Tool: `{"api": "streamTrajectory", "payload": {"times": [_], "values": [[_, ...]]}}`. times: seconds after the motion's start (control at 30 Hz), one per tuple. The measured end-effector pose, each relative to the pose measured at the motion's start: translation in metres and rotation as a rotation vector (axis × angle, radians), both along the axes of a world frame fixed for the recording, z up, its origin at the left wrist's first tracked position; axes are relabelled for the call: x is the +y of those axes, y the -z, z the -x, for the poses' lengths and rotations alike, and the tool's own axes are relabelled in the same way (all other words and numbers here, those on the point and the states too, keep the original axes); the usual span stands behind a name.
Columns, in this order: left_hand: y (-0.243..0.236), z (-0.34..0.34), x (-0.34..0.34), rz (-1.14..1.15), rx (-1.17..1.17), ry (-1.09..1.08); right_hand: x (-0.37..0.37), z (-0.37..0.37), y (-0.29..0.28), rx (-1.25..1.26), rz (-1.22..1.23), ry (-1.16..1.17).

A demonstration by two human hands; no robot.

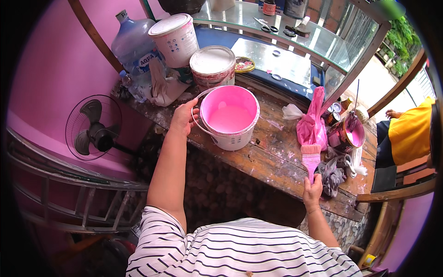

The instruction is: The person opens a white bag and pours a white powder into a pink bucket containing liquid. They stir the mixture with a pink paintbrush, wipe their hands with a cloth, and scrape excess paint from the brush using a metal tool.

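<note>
Gripping a white bucket (233, 141) by its thin handle w/ curled fingers, the L hand (183, 120) is partly closed, thumb up near the rim. Bucket stands upright nr the front edge of a worn, paint-spotted wooden table (274, 157); it's round, open-topped, outer wall white w/ small dark printed marks, inner wall coated bright pink, & pink paint (227, 121) pooled inside, smooth & glossy. R hand (313, 189) is closed around the handle of a wide flat brush (311, 159), bristles pointing away from the person; brush is pink all over, bristle end a paler salmon. Just beyond the brush: a knotted pink plastic bag (309, 131). To its R, a dark can (338, 137) w/ pink paint in it, & crumpled grey cloth (332, 177) close to the R hand. Behind the bucket, 2 lidded white pails (213, 62), smeared w/ pink.
</note>
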State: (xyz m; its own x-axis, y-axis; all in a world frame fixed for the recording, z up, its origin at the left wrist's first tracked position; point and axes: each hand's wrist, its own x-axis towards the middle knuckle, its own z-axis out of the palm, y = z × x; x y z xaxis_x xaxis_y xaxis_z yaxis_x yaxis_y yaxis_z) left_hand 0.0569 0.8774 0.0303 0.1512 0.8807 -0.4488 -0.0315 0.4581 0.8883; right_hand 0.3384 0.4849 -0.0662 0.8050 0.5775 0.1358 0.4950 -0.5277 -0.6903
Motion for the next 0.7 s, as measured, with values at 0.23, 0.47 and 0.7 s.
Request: {"api": "streamTrajectory", "payload": {"times": [0.23, 0.47, 0.7], "values": [[0.01, -0.012, -0.013, 0.022, 0.088, 0.181, -0.009, -0.025, 0.036, -0.243, 0.203, 0.005], [0.022, -0.001, -0.051, -0.085, 0.02, -0.037, 0.002, -0.027, 0.025, -0.186, 0.338, 0.008], [0.024, 0.012, -0.104, -0.239, -0.054, -0.225, 0.004, -0.024, 0.018, -0.283, 0.411, -0.066]]}}
